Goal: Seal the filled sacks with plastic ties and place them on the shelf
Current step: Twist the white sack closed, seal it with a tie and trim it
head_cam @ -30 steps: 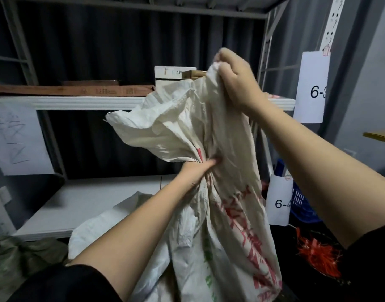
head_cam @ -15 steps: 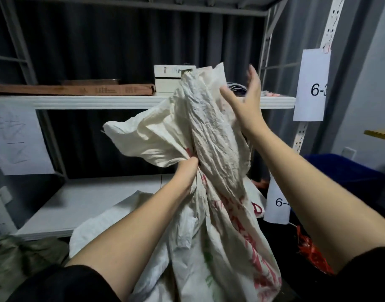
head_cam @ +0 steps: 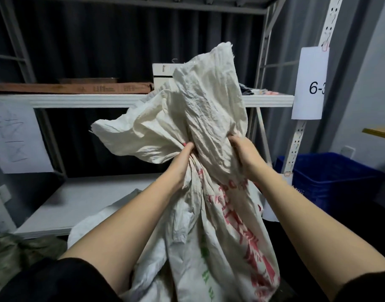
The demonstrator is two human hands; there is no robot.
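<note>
Metal shelving (head_cam: 156, 100) fills the background while, at frame centre, the left hand (head_cam: 183, 162) and right hand (head_cam: 245, 153) both clench the gathered neck of the white woven sack (head_cam: 209, 118), bunching it, apparently for a tie not visible.

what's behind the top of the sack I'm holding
A white box on the upper shelf, mostly covered by the sack. What else sits behind cannot be seen.
</note>
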